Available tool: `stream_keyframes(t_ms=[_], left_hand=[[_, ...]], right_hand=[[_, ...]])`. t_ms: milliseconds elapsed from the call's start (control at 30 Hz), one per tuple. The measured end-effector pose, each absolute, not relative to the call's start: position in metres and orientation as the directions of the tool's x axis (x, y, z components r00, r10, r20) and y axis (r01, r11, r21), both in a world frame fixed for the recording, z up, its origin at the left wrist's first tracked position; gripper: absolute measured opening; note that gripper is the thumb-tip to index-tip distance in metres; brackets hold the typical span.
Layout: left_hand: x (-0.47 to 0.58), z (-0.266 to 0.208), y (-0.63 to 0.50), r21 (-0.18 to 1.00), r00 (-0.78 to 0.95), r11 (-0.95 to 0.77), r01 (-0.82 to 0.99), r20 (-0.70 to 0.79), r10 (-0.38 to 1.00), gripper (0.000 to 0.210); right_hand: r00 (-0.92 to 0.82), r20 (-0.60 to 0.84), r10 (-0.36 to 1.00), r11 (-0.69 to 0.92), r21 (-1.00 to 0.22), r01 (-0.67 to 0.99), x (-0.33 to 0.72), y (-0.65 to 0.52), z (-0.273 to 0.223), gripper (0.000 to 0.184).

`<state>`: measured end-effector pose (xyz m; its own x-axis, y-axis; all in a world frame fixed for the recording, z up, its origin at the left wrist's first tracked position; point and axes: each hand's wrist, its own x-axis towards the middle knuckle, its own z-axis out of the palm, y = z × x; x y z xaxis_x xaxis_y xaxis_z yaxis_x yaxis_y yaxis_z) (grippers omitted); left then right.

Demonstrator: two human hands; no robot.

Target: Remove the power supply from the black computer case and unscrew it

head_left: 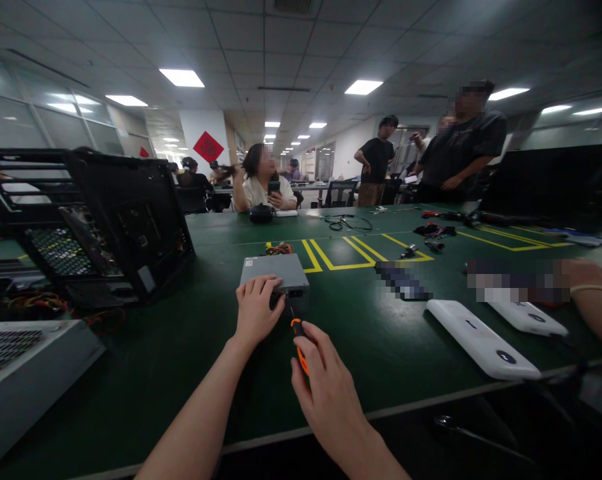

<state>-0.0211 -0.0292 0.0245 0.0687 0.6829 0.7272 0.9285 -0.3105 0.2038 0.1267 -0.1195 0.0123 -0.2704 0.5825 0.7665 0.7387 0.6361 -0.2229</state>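
Note:
A grey computer power supply (273, 267) rests on the green table in front of me, its socket side towards me and coloured cables behind it. My left hand (255, 307) lies over its near left part, fingers on the top and the thumb at the near face, steadying contact with the case. In my right hand (325, 380) is an orange and black screwdriver (299, 340), its shaft pointing at the power supply's near face. Whether the tip touches a screw is too small to tell.
An open black computer case (131, 227) stands at left, with another grey metal box (25, 373) nearer. White power banks (481, 340), a phone (403, 280) and cables (348, 222) lie to the right and back. Another person's arm (593, 300) reaches in at right.

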Motion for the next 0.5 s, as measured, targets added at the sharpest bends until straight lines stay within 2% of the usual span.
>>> stream_keyframes(t_ms=[100, 200, 333, 500], left_hand=[[-0.021, 0.025, -0.029, 0.203, 0.07, -0.31, 0.929, 0.725, 0.686, 0.027], [-0.021, 0.025, -0.029, 0.208, 0.073, -0.314, 0.926, 0.719, 0.691, 0.028], [-0.021, 0.025, -0.029, 0.207, 0.07, -0.308, 0.928, 0.718, 0.693, 0.028], [-0.021, 0.024, -0.028, 0.2, 0.072, -0.305, 0.931, 0.718, 0.692, 0.028]], right_hand=[[-0.3, 0.777, 0.554, 0.653, -0.183, 0.735, 0.123, -0.121, 0.007, 0.025], [-0.229, 0.799, 0.556, 0.647, -0.243, 0.723, 0.125, -0.117, 0.004, 0.021], [-0.125, 0.774, 0.621, 0.625, -0.392, 0.675, 0.131, -0.115, 0.002, 0.017], [-0.032, 0.609, 0.793, 0.517, -0.644, 0.564, 0.129, -0.12, -0.003, 0.017]])
